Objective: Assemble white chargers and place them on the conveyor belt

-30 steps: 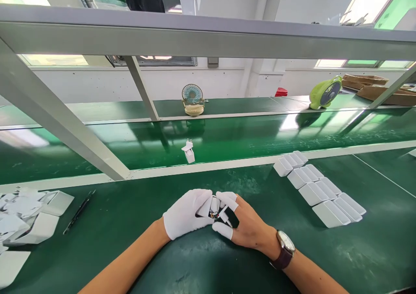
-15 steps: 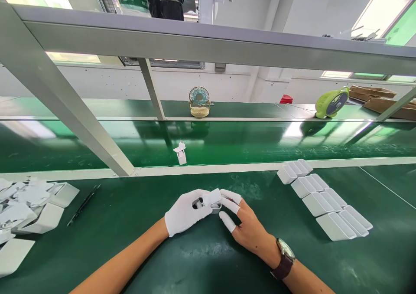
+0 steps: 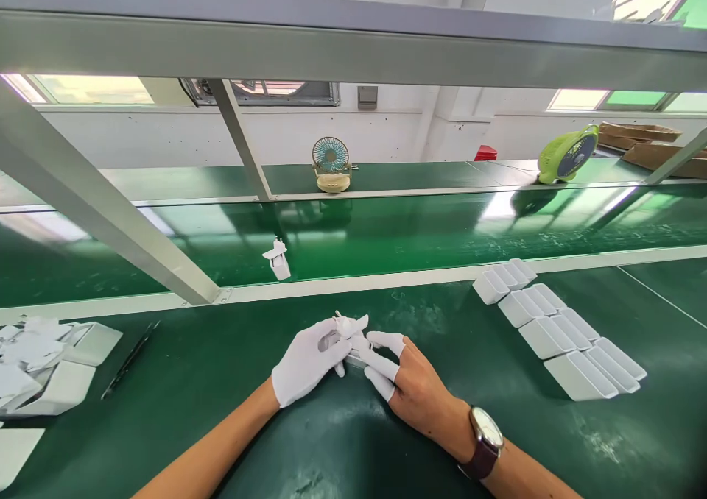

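Note:
My left hand [image 3: 308,359], in a white glove, grips a small white box [image 3: 358,361] with a white plug adapter [image 3: 347,326] at its open top. Thin prongs seem to stick up from the adapter. My right hand [image 3: 412,381] wears white finger cots and a wristwatch. Its thumb and fingers press on the box's right side. Both hands meet above the green table, and part of the box is hidden behind the fingers.
Neat rows of white boxes [image 3: 579,374] stand to the right. Opened white boxes [image 3: 66,385] heap at the left beside a black pen [image 3: 129,359]. Another boxed adapter [image 3: 279,263] lies on the green belt [image 3: 387,234]. A metal frame post [image 3: 182,274] slants down in front.
The adapter's prongs now show upright above the box. My right fingers have closed in on the box. The view has tilted downward, and the boxed adapter on the belt appears farther left.

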Motion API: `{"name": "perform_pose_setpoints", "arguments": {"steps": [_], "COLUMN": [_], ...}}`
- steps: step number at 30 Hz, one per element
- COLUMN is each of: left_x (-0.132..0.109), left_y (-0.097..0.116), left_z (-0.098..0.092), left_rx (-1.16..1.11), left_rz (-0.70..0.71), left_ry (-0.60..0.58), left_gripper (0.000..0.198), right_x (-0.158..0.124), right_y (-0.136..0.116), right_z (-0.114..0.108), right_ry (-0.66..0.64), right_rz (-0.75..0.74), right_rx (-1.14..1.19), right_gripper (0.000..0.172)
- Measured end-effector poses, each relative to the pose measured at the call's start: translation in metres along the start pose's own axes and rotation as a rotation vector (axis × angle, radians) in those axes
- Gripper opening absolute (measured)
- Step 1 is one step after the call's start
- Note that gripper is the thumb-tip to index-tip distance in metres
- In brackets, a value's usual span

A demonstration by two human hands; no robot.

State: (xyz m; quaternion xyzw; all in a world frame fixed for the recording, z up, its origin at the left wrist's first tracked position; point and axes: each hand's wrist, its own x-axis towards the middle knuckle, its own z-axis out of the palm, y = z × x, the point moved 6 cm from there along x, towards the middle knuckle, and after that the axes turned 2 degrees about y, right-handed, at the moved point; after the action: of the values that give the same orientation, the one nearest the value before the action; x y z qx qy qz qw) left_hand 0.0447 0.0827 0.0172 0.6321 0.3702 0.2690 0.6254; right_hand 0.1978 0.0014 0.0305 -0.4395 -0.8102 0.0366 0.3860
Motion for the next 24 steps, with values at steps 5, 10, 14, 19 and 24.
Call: {"name": "perform_pose_setpoints", "arguments": {"steps": [5,10,14,19,24], "left_x": [0.0048,0.0087,0.0097,0.0094,0.01], "left_y": [-0.0007,-0.0061,-0.0084,-0.0057,-0.0068], "left_z": [-0.0022,-0.0025,-0.0034,-0.0024,-0.0052], "left_rx": [-0.057,-0.069,-0.064,-0.099,-0.117], "left_rz": [-0.062,-0.087,-0.062,-0.024,0.021], "left_ry": [-0.015,-0.028,-0.038,-0.151,-0.138], "left_gripper": [0.059,0.062,0.06,0.051,0.038], "right_x": [-0.0008,0.0006,0.0032,0.0058,0.0056], "right_y": [-0.001,-0.0014,-0.001,-0.0042,-0.0032], "right_z": [0.0003,-0.0004,-0.0004,-0.0015,0.0031], "right_ry": [0.034,0.034,0.029,0.062,0.063], "right_rz": [-0.011,-0.015,-0.032,-0.086,-0.043], "right_rx": [-0.003,-0.029,-0.063,-0.019,0.014], "right_gripper": [0.047,0.046,0.041,0.049,0.051]}}
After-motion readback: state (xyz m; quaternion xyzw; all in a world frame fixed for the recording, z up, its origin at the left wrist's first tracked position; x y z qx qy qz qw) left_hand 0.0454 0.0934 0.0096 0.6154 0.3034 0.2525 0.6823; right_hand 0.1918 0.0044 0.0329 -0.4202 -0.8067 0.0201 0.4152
